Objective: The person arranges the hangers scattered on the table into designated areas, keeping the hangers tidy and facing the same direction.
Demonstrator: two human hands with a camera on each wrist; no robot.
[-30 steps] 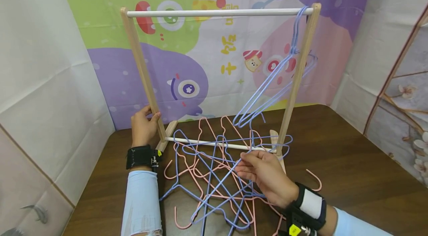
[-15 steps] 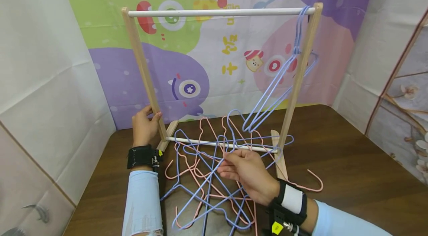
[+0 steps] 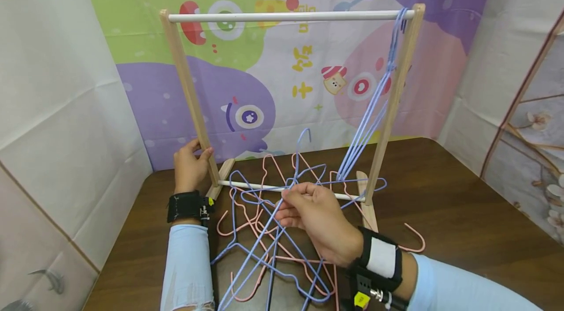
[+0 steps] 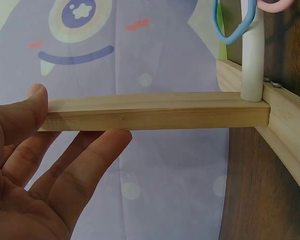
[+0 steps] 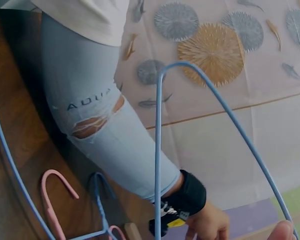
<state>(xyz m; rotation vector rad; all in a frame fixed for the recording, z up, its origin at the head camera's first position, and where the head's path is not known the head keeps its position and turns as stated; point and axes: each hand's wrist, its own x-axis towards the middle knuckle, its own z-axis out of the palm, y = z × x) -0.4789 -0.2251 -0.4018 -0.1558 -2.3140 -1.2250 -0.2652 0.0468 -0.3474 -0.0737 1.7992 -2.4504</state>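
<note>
There are two hands, one wooden rack [image 3: 187, 83] with two posts [image 3: 399, 85] and two white bars [image 3: 282, 16], and one blue hanger [image 5: 158, 150] in the right hand [image 3: 315, 218]. The hung blue hangers [image 3: 390, 61], at 1 o'clock from that hand, bunch too tightly to count. The pile of pink and blue hangers [image 5: 51, 212] on the bench [image 3: 462, 193] is too tangled to count. The right hand hides some of the lower bar [image 4: 252, 65]. The head view cuts off the held hanger's bottom end. The right hand pinches this hanger; its hook points to 12 o'clock, its long side to 7 o'clock. The left hand [image 3: 191, 169], at 10 o'clock, holds the left post.
</note>
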